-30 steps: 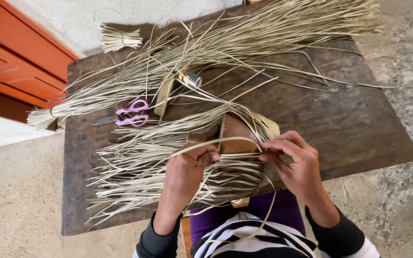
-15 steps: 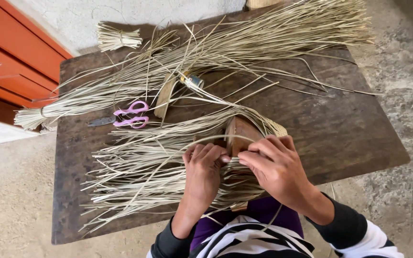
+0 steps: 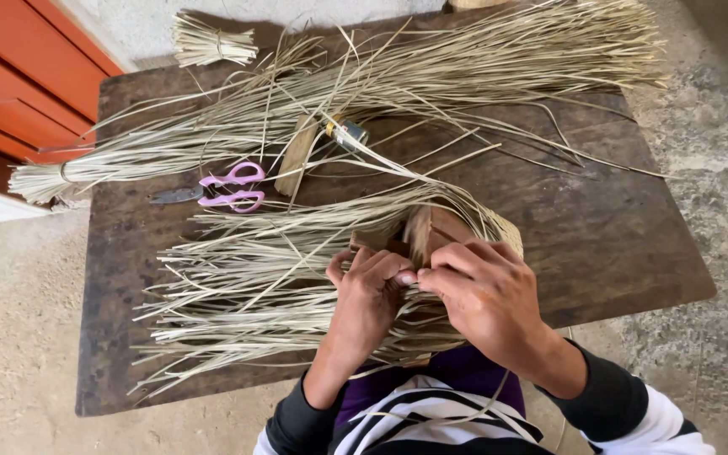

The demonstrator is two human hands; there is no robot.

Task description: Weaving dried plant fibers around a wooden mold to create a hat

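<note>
The left hand point(image 3: 370, 291) and the right hand point(image 3: 482, 295) meet at the lower centre of the frame, fingers curled and pinching thin strips point(image 3: 246, 295) over a wooden block point(image 3: 428, 232), probably to keep the weave tight against it. The woven part point(image 3: 507, 232) sits just right of the block, and the loose strip ends fan out to the left over the table point(image 3: 617, 227). Pink scissors point(image 3: 227, 189) lie at the centre left, near a small spool point(image 3: 350, 135) and long bundles point(image 3: 465, 67) across the top, all within reach. Compared with one second ago, the hands are now closer together, almost touching, and the raised loop of strip is gone.
</note>
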